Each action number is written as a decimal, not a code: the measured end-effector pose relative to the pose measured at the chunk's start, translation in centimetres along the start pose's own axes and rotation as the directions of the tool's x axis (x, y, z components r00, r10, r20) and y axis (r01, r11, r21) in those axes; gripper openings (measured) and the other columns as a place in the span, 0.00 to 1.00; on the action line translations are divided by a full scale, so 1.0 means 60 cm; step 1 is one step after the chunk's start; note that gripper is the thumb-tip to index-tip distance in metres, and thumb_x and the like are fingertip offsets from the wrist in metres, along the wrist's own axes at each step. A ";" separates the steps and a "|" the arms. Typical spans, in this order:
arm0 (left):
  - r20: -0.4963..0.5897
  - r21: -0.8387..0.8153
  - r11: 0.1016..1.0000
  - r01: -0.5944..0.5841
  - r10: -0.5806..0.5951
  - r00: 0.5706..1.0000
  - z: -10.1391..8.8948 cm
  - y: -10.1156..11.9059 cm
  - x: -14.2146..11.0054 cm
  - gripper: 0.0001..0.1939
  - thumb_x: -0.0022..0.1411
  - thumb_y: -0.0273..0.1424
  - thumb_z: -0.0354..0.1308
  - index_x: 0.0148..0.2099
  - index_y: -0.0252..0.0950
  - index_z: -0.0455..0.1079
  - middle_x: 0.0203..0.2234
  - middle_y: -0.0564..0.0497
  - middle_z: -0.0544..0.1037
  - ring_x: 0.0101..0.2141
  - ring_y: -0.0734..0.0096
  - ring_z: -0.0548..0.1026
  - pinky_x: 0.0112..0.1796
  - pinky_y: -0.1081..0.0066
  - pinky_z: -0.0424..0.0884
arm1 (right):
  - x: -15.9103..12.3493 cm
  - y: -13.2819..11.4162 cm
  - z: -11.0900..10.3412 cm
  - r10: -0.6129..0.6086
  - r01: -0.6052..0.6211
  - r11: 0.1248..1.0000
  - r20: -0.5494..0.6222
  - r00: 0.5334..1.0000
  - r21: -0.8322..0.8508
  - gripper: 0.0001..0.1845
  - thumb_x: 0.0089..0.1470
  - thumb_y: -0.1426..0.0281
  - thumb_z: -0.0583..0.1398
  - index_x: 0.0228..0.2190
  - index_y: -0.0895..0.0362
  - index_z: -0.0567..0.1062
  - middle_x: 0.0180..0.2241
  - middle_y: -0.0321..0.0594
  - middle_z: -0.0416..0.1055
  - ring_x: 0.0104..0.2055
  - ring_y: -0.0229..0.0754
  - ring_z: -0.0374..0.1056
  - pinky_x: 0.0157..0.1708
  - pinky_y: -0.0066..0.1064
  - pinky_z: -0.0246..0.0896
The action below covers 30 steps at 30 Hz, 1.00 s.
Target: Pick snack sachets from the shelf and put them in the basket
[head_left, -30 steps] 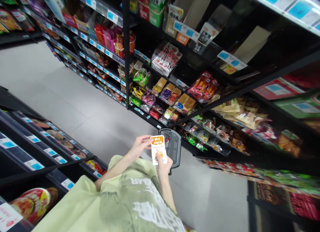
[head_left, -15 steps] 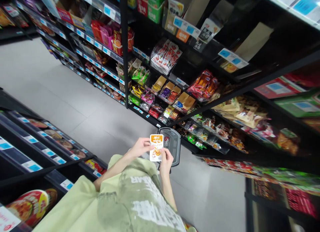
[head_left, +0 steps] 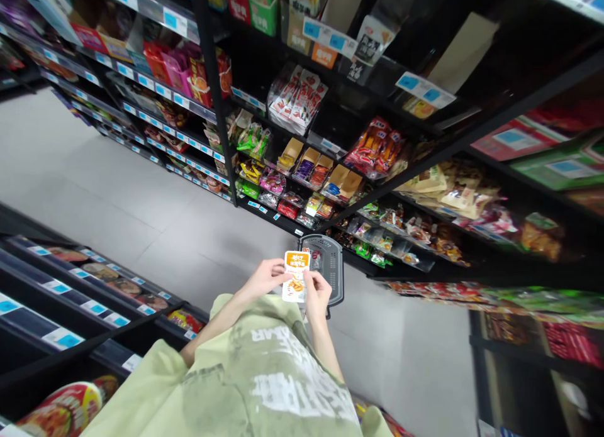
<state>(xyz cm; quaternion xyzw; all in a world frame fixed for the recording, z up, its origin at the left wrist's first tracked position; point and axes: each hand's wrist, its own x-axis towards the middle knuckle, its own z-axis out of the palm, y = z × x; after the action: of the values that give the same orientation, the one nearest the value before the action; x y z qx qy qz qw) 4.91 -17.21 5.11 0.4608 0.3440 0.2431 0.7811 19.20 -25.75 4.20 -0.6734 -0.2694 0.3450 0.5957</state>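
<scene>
A small white-and-orange snack packet (head_left: 296, 277) is upright in front of my body, its printed face turned toward me. My left hand (head_left: 268, 277) pinches its left edge, the thumb lying across the front. On the other side my right hand (head_left: 318, 292) grips the right edge, thumb also on the printed face. Behind the packet and my right hand is a grey shopping basket (head_left: 336, 270), partly covered by them. Something red and clear-wrapped lies inside the basket, too small to name. How the basket is held up is hidden.
Ahead stands a black shelf rack (head_left: 214, 66) with bagged snacks and small open boxes (head_left: 342, 182). At lower left, close to me, another shelf (head_left: 70, 305) holds packaged food and a large instant noodle tub (head_left: 70, 405). Grey tiled floor (head_left: 141, 217) runs between them.
The view has shifted slightly, so the shelves ahead sit a little further left and higher. Both hands keep hold of the packet in nearly the same pose.
</scene>
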 end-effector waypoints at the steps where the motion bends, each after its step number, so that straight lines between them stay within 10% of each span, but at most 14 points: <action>1: 0.013 -0.009 1.000 0.016 -0.016 1.000 0.001 0.000 -0.001 0.25 0.51 0.41 0.70 0.47 0.30 0.74 0.37 0.40 0.83 0.35 0.59 0.82 0.37 0.66 0.76 | 0.001 0.000 0.000 -0.008 0.008 1.000 -0.019 1.000 0.009 0.17 0.51 0.58 0.65 0.25 0.60 0.76 0.23 0.35 0.70 0.26 0.37 0.62 0.28 0.28 0.59; 11: 0.003 -0.076 0.990 0.118 -0.118 0.993 0.015 -0.001 0.001 0.22 0.47 0.41 0.72 0.38 0.29 0.75 0.32 0.42 0.83 0.30 0.61 0.81 0.31 0.68 0.75 | 0.006 0.008 0.003 0.069 -0.060 0.993 -0.084 0.994 0.106 0.18 0.47 0.56 0.67 0.24 0.60 0.75 0.22 0.36 0.71 0.25 0.38 0.63 0.27 0.29 0.61; 30: -0.087 0.094 0.993 -0.069 0.077 0.993 0.026 -0.018 0.004 0.18 0.61 0.42 0.60 0.47 0.39 0.59 0.21 0.61 0.68 0.21 0.78 0.69 0.25 0.79 0.64 | -0.002 0.017 0.015 0.018 -0.004 0.997 -0.189 0.982 0.079 0.19 0.53 0.55 0.63 0.30 0.61 0.77 0.26 0.40 0.75 0.26 0.39 0.66 0.28 0.29 0.62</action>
<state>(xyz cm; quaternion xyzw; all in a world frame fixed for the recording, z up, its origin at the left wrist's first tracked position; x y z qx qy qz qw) 6.31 -18.40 4.59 0.4967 0.3727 0.2764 0.7335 18.40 -25.43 3.15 -0.6810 -0.1941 0.2927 0.6426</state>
